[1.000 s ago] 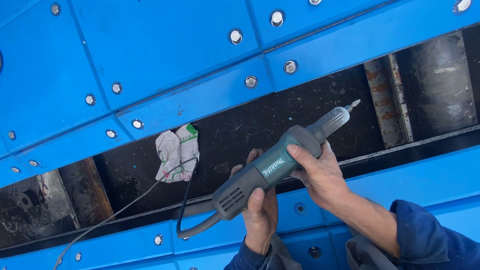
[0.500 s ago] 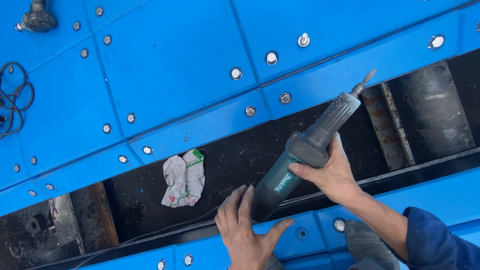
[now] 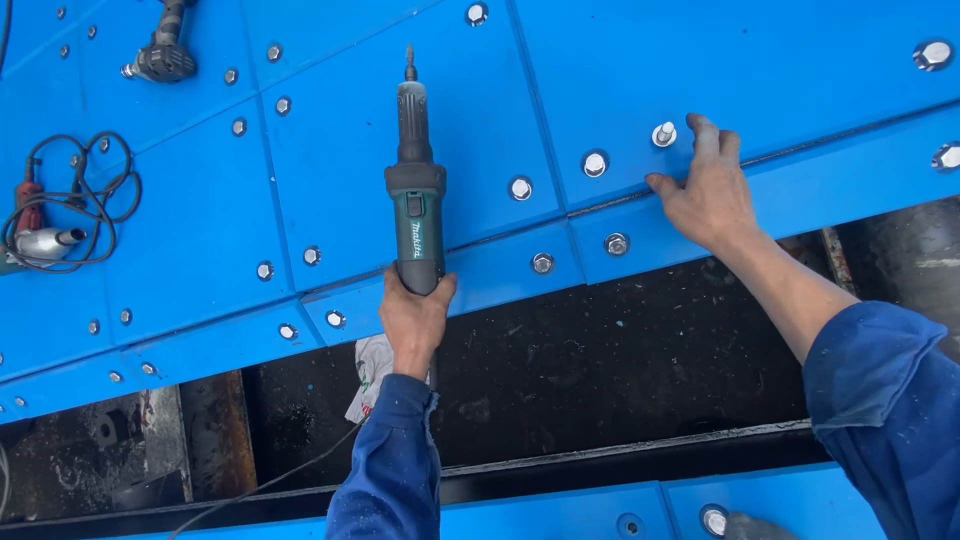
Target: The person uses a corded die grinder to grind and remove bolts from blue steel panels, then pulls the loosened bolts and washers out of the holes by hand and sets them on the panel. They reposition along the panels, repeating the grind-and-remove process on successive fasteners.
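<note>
blue bolted panels, grinder held upright

a floor of blue panels [image 3: 190,230] studded with silver bolts fills the view, with a dark open gap [image 3: 600,380] running below. a teal and black die grinder [image 3: 415,195] lies on a panel, its tip pointing away, its rear end wrapped tight in the left hand [image 3: 413,318]. the right hand [image 3: 705,185] rests spread and flat on the panel edge, holding nothing, fingertips just beside a raised bolt [image 3: 664,133]. a white rag [image 3: 370,375] sits in the gap beside the left sleeve. further left lie a coiled cable [image 3: 75,200] and another power tool [image 3: 165,50].
</note>
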